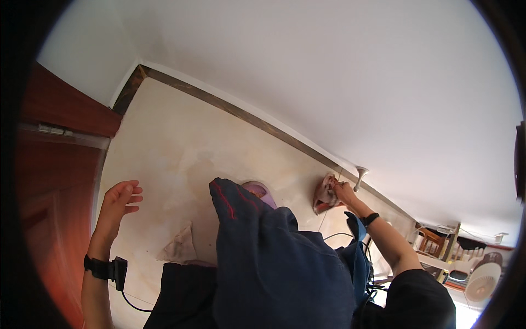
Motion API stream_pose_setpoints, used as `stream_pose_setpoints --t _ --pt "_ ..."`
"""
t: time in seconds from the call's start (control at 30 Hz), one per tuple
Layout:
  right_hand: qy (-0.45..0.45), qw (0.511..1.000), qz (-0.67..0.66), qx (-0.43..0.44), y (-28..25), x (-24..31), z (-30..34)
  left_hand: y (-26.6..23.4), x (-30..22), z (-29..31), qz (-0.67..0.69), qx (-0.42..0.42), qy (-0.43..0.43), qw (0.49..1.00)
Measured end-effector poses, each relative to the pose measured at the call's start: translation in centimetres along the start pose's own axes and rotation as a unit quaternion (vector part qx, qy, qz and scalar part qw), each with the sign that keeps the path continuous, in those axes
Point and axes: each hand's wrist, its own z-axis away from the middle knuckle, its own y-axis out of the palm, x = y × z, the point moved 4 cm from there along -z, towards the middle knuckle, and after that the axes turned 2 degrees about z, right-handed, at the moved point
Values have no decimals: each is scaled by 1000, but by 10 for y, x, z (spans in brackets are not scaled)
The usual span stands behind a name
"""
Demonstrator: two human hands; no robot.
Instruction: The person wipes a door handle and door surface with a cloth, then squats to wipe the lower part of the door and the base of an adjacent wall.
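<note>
My right hand [345,194] reaches down by the foot of the wall. Its fingers are closed on a crumpled brown-and-white cloth [324,193], which hangs close to the floor; whether it touches the floor I cannot tell. Out to the left, my left hand [121,198] is held in the air, fingers apart and nothing in it. A pale, wrinkled cloth [182,244] lies on the floor beside my dark trouser leg. One foot in a light purple slipper [261,193] shows past my navy garment [285,263].
A metal doorstop [360,178] juts from the white wall [307,77] near my right hand. Dark skirting [230,111] runs along the wall's foot. A reddish-brown wooden door [60,192] stands at left. Far right are a white fan [483,281] and wooden chairs [432,241].
</note>
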Motion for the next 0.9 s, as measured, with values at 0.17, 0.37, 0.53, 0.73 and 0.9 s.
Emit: stream_pose_setpoints --t 0.17,0.37,0.53,0.73,0.9 --pt "-106 978 149 -100 57 74 -22 -7 -7 11 19 -14 7 1000" --pt "-444 858 236 -104 149 241 19 -39 19 9 86 -58 -13 995" --pt "-634 729 255 -15 244 370 42 -66 73 9 152 -106 -58 981" --pt "-795 512 225 236 353 400 86 -64 101 18 242 -147 -146 948" --pt "-675 577 96 449 366 441 109 -70 103 15 306 -161 -100 933"
